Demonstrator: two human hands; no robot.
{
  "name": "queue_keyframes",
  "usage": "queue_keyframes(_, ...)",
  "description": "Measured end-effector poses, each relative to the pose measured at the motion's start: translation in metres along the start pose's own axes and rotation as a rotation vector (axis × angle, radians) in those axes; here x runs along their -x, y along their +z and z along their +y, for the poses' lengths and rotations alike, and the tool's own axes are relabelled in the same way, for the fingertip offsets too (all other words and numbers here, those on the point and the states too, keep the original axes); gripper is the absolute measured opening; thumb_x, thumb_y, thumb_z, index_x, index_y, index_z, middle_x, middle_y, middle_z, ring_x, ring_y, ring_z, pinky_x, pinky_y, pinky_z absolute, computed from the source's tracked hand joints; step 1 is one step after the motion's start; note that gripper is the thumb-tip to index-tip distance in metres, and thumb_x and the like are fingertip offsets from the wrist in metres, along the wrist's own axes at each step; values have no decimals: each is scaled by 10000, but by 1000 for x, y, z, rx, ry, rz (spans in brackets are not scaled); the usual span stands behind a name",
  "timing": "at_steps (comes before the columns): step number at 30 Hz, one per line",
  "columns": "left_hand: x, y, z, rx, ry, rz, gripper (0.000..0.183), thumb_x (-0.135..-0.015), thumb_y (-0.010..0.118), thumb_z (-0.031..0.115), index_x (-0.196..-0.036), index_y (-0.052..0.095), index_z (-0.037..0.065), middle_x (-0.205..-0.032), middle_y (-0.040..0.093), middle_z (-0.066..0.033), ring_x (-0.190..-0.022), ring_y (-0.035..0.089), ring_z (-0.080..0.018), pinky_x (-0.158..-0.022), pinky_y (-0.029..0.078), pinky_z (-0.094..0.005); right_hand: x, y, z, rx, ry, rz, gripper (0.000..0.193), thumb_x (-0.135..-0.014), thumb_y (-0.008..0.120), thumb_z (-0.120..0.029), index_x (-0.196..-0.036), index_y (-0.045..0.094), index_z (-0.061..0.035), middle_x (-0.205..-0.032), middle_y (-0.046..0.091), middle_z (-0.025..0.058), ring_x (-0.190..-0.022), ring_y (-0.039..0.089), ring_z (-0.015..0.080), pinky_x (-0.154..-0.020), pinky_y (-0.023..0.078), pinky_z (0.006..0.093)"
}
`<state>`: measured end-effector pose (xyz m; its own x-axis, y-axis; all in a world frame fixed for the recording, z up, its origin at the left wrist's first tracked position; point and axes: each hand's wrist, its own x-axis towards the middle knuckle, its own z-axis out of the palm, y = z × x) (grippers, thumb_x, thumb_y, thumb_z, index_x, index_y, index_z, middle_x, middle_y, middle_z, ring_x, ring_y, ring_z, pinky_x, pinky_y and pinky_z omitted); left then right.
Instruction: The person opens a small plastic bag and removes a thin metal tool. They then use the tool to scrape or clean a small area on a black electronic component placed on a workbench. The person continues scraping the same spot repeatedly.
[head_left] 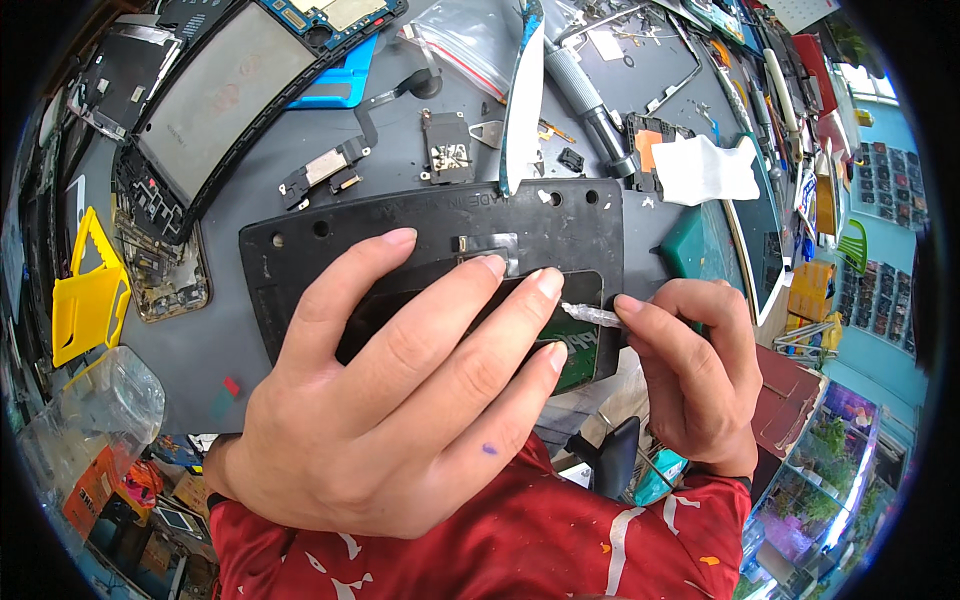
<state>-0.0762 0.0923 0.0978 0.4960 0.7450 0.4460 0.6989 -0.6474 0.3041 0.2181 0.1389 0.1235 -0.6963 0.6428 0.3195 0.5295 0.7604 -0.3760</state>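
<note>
My left hand (400, 370) lies spread over a black slab (385, 222) with round holes along its far edge. Its fingertips rest on a dark glossy panel (583, 287) on the slab, greenish at its near right corner; the palm hides most of that panel. My right hand (697, 360) is closed, thumb and finger pinching a small clear, whitish stick (592, 315) whose ragged tip touches or hovers just over the panel, I cannot tell which. A small shiny clip-like piece (488, 250) sits on the slab beyond the left fingertips.
Beyond the slab stand white-bladed tweezers (524, 110), a grey metal-handled tool (582, 95) and small phone parts (447, 145). An open phone frame (225, 105) and a yellow plastic holder (90, 290) are at left. A crumpled white tissue (706, 168) and green block (690, 243) lie right.
</note>
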Motion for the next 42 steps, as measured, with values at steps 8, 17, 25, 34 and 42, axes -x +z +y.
queue_keyframes(8,0,2,0,0,4,15,302,-858,839,219,-1154,882,263,-1424,838,-59,-1303,731,-277,-1157,565,-564,0,-3,-3,25,-8,-1,607,-708,856,122,-1309,821,41,-1082,690,149,-854,680,252,-678,511,379)
queue_keyframes(17,0,0,1,9,-9,9,305,-862,833,214,-1158,885,260,-1421,839,-59,-1300,735,-279,-1157,563,-563,3,-4,1,54,-81,-10,566,-736,834,52,-1301,834,47,-1121,693,152,-880,703,261,-710,556,393)
queue_keyframes(25,0,-2,0,3,-2,-8,312,-886,791,223,-1183,879,262,-1439,832,-65,-1310,730,-283,-1165,558,-571,3,-4,1,85,-124,-5,519,-749,886,-1,-1264,839,29,-1177,700,169,-914,710,265,-723,566,396)
queue_keyframes(34,-1,-2,1,13,-13,-12,313,-880,799,228,-1181,877,262,-1439,833,-67,-1317,727,-286,-1168,557,-572,3,0,1,127,-130,-3,497,-802,882,27,-1289,833,-60,-1136,732,181,-849,686,254,-656,542,355)
queue_keyframes(42,-1,1,1,-1,-14,3,321,-870,823,205,-1180,874,271,-1421,840,-58,-1313,730,-281,-1176,553,-563,14,1,7,44,-95,12,527,-836,823,-18,-1360,808,42,-1076,729,164,-787,674,240,-631,520,366)
